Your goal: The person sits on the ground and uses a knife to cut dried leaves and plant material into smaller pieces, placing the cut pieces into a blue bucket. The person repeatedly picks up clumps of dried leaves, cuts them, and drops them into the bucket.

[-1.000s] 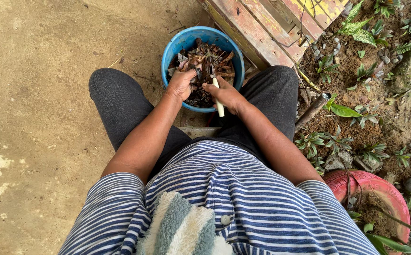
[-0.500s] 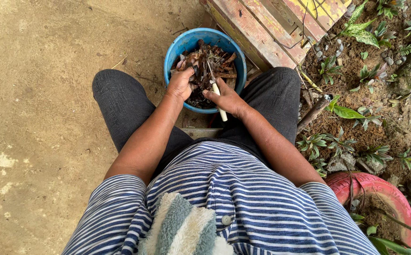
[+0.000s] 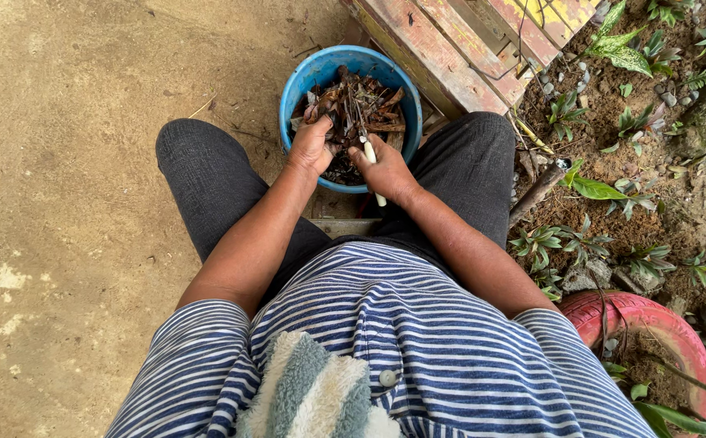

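Bucket [image 3: 296, 85], round, blue plastic, stands on the bare dirt ground [image 3: 69, 162] between the person's knees, close against the lower edge of a weathered wooden pallet [image 3: 450, 49] with red and yellow painted slats. It is filled near the rim with dark brown dried scraps [image 3: 365, 105], bark or husk-like; exact kind cannot be told.

Left hand [image 3: 312, 146] sits at the near rim, fingers curled closed on a piece of the brown material. Right hand [image 3: 385, 170], just beside it, is closed around a small tool with a pale handle [image 3: 372, 158]; the handle end pokes out below the fist, and the working end points into the bucket. Blade or tip is too thin to make out clearly.

Judgement on technique: keep the held piece low over the bucket so trimmings fall inside; keep the tool end angled away from the left fingers; keep both wrists braced at the rim for steadiness.

Packages, labels, signs: none visible. Bucket wall is plain blue, no markings seen. Pallet paint is worn colour only.

Surroundings: a red-painted tyre planter [image 3: 653, 324] at the lower right, small green plants [image 3: 596, 186] and stones in loose soil along the right edge.
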